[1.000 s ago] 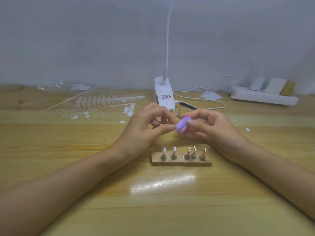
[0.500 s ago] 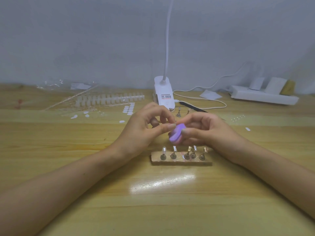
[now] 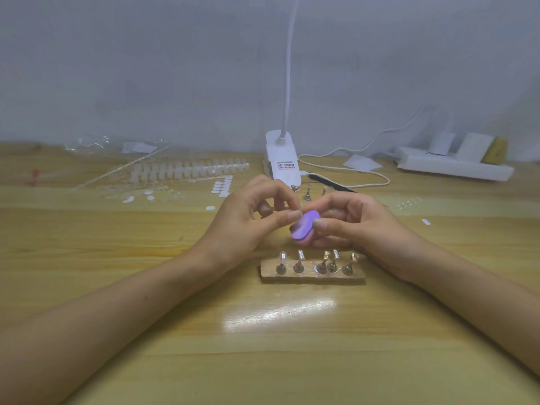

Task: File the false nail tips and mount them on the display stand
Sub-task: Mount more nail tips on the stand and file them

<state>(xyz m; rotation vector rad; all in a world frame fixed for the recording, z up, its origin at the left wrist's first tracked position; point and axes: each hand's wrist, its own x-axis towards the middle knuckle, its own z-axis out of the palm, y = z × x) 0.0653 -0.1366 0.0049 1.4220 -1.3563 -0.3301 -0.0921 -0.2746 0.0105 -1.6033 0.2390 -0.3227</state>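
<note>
My right hand (image 3: 353, 223) grips a small purple and pink filing block (image 3: 304, 228) just above the wooden display stand (image 3: 312, 276). My left hand (image 3: 248, 220) meets the block with thumb and forefinger pinched together; the nail tip between them is too small to make out. The stand carries several metal holders, and the leftmost one bears a clear nail tip (image 3: 282, 257). Strips of unused nail tips (image 3: 190, 169) lie at the back left.
A white clip lamp (image 3: 282, 163) stands behind my hands, its cable looping right. A white power strip (image 3: 453, 166) sits at the back right. Loose white tips and stickers (image 3: 222, 185) dot the table. Spare metal holders (image 3: 307, 192) and a dark tool lie near the lamp.
The filing block has slid down and to the left against my left fingertips, then back up a little. Both hands stay above the stand.
</note>
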